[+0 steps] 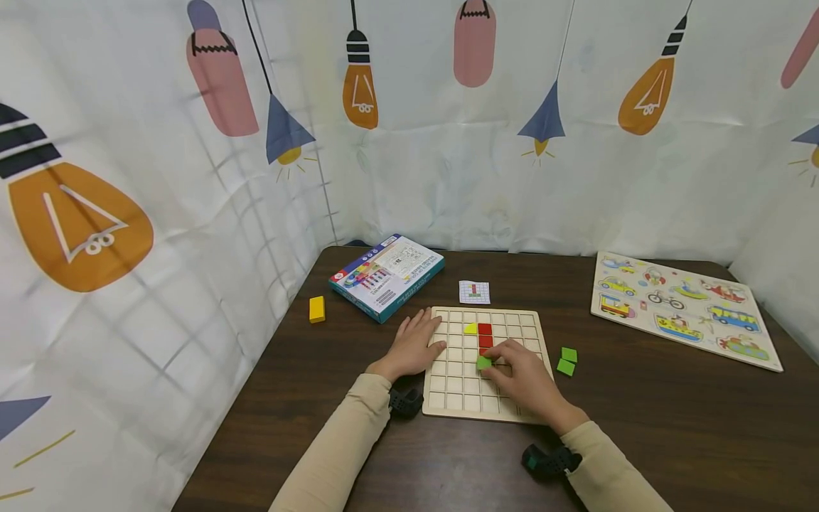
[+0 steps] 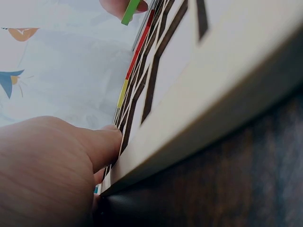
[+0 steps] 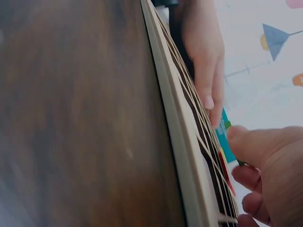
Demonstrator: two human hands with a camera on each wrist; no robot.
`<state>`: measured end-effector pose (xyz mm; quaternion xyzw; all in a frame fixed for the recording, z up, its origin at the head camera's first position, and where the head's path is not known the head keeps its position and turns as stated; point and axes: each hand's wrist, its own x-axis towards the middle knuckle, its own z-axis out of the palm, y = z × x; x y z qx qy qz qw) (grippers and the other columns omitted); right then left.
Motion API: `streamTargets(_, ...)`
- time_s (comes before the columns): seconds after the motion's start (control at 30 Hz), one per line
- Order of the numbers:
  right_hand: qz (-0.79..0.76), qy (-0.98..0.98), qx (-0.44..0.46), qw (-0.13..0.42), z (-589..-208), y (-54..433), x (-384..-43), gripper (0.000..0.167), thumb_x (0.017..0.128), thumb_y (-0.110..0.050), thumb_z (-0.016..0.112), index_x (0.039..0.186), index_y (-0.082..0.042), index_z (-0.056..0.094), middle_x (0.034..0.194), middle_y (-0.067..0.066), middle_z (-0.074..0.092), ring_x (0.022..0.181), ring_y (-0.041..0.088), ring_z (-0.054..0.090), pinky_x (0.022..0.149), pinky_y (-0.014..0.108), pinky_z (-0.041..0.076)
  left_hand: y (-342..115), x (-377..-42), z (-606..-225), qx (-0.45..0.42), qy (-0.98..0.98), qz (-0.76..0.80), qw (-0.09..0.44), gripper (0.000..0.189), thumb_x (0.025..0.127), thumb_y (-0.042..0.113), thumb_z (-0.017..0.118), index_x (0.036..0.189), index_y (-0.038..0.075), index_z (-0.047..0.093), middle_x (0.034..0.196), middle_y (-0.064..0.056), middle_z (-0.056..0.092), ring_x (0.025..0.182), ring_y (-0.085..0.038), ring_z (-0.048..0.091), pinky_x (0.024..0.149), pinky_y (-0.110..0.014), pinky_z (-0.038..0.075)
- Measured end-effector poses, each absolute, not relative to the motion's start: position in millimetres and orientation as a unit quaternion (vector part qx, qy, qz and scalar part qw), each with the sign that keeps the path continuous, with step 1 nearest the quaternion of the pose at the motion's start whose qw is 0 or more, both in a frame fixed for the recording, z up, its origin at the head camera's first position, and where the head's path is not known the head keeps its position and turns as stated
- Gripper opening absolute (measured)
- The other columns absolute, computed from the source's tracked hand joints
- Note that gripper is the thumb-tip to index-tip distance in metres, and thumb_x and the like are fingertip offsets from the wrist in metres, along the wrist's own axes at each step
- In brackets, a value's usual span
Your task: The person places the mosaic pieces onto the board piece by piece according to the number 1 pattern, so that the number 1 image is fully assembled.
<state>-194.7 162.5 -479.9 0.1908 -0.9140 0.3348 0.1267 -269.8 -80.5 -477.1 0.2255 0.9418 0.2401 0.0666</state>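
Note:
A light wooden grid board [image 1: 454, 402] lies on the dark table. Red square tiles [image 1: 485, 335] run down one column of it, with a yellow tile [image 1: 470, 328] beside the top one. My right hand [image 1: 526, 378] pinches a green square tile [image 1: 483, 363] between thumb and fingers, just below the red tiles; the left wrist view shows that green tile [image 2: 130, 11] tilted, apart from the board. My left hand [image 1: 412, 346] rests on the board's left edge, its thumb [image 2: 106, 144] on the grid and its fingers spread.
Two green tiles [image 1: 567, 360] lie right of the board, a yellow block [image 1: 316, 309] at the far left. Behind the board are a boxed set [image 1: 390, 274] and a small printed grid card [image 1: 474, 292]. A picture puzzle board [image 1: 684, 309] lies at the back right.

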Motion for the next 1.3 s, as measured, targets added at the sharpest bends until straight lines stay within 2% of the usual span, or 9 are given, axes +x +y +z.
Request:
streamTargets(0.23,0.328,-0.916,0.189,0.135,-484,155,-194,0.026,0.082,-0.023,0.081,0.106,-0.016,0.074,0.100,-0.007,0.063,0.091,0.011,0.060,0.080,0.037,0.052,-80,-270,-477,0.226,0.943,0.237,0.065,0.060,0.103,0.036,0.048,0.154,0.009,0.031,0.162,-0.015,0.013,0.150,-0.028,0.007,0.119,-0.049,0.001)
streamTargets(0.5,0.319,-0.916,0.191,0.147,-484,147,-192,0.026,0.080,-0.020,0.083,0.103,-0.014,0.074,0.096,-0.006,0.062,0.072,0.008,0.047,0.064,0.025,0.043,-80,-270,-477,0.223,0.944,0.234,0.062,0.060,0.102,0.037,0.048,0.154,0.009,0.032,0.162,-0.014,0.014,0.150,-0.027,0.007,0.119,-0.048,0.001)
streamTargets(0.77,0.306,-0.918,0.192,0.162,-488,143,-193,0.026,0.079,-0.021,0.084,0.102,-0.015,0.075,0.092,-0.006,0.061,0.062,0.006,0.039,0.056,0.021,0.036,-80,-270,-476,0.224,0.944,0.234,0.064,0.060,0.103,0.037,0.048,0.154,0.010,0.032,0.162,-0.015,0.013,0.150,-0.027,0.007,0.119,-0.049,0.001)
streamTargets(1.1,0.303,-0.913,0.207,0.177,-489,142,-194,0.025,0.078,-0.022,0.084,0.101,-0.016,0.076,0.091,-0.007,0.061,0.060,0.004,0.038,0.055,0.021,0.035,-80,-270,-476,0.224,0.944,0.233,0.067,0.061,0.103,0.037,0.048,0.154,0.010,0.031,0.163,-0.014,0.013,0.150,-0.027,0.006,0.120,-0.049,0.001)
streamTargets(1.3,0.304,-0.912,0.211,0.177,-489,142,-193,0.025,0.078,-0.022,0.084,0.101,-0.017,0.076,0.091,-0.007,0.062,0.061,0.004,0.038,0.058,0.023,0.035,-80,-270,-477,0.222,0.944,0.234,0.068,0.061,0.102,0.037,0.048,0.154,0.010,0.032,0.162,-0.014,0.013,0.150,-0.027,0.006,0.120,-0.049,0.001)
